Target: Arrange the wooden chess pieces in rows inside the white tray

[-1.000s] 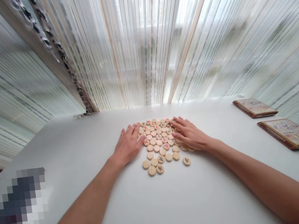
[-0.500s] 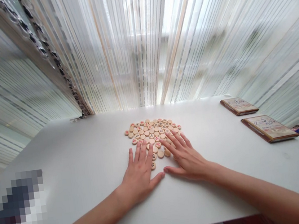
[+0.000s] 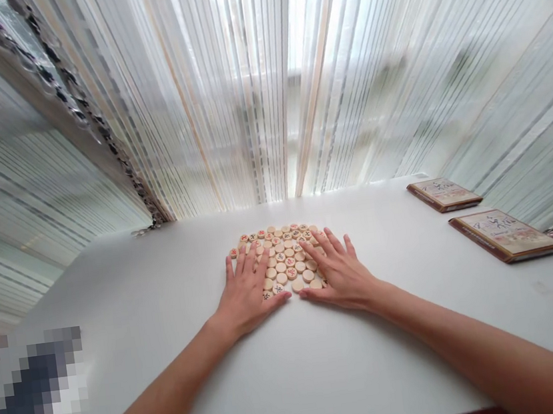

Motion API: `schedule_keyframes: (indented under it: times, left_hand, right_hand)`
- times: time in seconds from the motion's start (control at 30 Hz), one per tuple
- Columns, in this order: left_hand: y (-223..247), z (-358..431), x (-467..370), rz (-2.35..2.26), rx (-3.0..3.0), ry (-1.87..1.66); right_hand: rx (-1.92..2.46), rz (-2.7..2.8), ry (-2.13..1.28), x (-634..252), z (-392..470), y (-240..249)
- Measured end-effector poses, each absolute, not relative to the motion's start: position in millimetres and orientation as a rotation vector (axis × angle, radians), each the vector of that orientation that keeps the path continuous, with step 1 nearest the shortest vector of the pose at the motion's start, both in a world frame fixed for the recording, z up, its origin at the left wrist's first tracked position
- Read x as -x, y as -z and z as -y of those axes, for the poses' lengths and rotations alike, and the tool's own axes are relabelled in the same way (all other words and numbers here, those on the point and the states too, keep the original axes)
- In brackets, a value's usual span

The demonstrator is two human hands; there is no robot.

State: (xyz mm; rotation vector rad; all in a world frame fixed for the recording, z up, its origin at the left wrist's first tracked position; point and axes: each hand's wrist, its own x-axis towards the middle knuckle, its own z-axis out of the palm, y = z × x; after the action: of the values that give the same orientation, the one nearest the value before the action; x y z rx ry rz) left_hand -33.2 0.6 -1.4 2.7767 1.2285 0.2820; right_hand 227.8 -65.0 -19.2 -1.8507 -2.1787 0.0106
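Many round wooden Chinese chess pieces (image 3: pixel 280 257) lie flat in one tight cluster on the white table (image 3: pixel 288 380). Some show red or black characters, others a plain face. My left hand (image 3: pixel 246 291) lies palm down over the cluster's left side, fingers spread, its thumb pointing in along the near edge. On the right side my right hand (image 3: pixel 339 272) rests the same way, fingers apart over the pieces. Between the two thumbs is a narrow gap. Both hands cover part of the cluster, so the pieces beneath them are hidden.
Two flat boxes (image 3: pixel 506 234) with printed lids lie at the table's right side, one behind the other. A striped string curtain (image 3: pixel 244 103) hangs along the far edge, with a beaded tie (image 3: pixel 112 146) at the left. A pixelated patch covers the lower left.
Both hands have slid forward and a little apart over the pieces. Stray pieces at the near side have moved in, and the cluster's near edge is now more compact.
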Motion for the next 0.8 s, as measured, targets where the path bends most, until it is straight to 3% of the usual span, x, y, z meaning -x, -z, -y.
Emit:
schedule_keyframes:
  times: [0.8]
  left_hand:
    - [0,-20,29,-1.242,-2.693,-0.308]
  right_hand:
    - [1.767,2.264,-0.138,-235,41,15]
